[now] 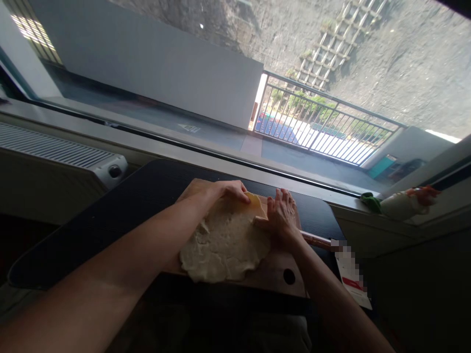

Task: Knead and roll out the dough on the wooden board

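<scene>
A rolled-out sheet of pale dough (228, 245), uneven at its rim, lies on a wooden board (275, 269). At the dough's far edge, my left hand (235, 190) pinches the rim and lifts a thin flap that glows yellowish in the light. My right hand (282, 213) is at the board's right side, palm down with fingers stretched out. Beneath it runs a thin wooden rolling pin (316, 239), sticking out to the right past the board; my hand hides its middle part.
The board rests on a dark table (121, 211) beside a large window. A white radiator (62, 152) stands at the left. On the right are a partly blurred packet (353, 282) and a pale object with a green cloth (371, 202) on the sill.
</scene>
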Tool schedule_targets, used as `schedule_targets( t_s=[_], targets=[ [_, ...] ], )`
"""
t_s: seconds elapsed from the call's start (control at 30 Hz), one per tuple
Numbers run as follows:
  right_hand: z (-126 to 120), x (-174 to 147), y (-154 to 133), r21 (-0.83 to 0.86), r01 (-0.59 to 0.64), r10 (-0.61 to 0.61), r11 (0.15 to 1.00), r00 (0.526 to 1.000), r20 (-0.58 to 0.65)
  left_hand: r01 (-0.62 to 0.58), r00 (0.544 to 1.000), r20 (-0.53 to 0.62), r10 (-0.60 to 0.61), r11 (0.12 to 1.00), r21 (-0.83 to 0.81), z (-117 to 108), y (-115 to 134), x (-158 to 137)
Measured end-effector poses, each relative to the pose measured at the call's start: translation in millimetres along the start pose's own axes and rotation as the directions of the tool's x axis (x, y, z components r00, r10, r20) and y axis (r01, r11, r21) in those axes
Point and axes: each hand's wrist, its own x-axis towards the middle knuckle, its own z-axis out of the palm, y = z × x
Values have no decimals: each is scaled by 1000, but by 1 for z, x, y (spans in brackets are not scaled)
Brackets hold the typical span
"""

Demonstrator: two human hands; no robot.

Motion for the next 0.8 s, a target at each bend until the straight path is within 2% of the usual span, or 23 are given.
schedule_targets(
  t_s=[0.03, 0.13, 0.2, 0.27, 0.37, 0.43, 0.53, 0.6, 0.63, 0.73, 0.8],
  targets=[
    [0, -6, 0, 7, 21, -21, 1000, 1000, 22, 10, 1000, -1, -10, 1000, -10, 0, 2, -1],
    [-4, -40, 0, 25, 187, -188, 982, 980, 71, 61, 998, -3, -61, 998, 8, -1, 10, -5],
    [-6, -46, 1, 23, 232, -234, 972, 969, 86, 87, 996, -5, -87, 996, 16, 0, 16, -7],
    [-4, -28, 2, 7, 166, -166, 986, 982, 90, 96, 995, -13, -96, 995, 7, 1, 19, -9],
    [1, 4, 4, 4, -12, 11, 1000, 990, 142, 90, 996, -15, -90, 995, -33, 2, 19, -10],
    [1, 0, 4, 14, -7, 5, 1000, 987, 159, 90, 996, -18, -91, 996, -28, 2, 18, -11],
    [-5, -31, 2, 35, 165, -169, 986, 976, 140, 107, 994, -25, -106, 994, 12, 2, 19, -10],
    [-6, -37, 2, 38, 208, -211, 977, 969, 126, 112, 993, -28, -111, 993, 33, 2, 20, -9],
    [-5, -30, 3, 37, 185, -189, 982, 974, 126, 112, 993, -27, -111, 993, 38, 2, 19, -8],
    [0, 2, 7, 31, 16, -20, 999, 988, 152, 89, 996, -6, -89, 996, 14, 2, 16, -7],
    [2, 7, 7, 39, -24, 17, 999, 984, 176, 61, 998, 13, -61, 998, -21, 2, 11, -7]
  ],
)
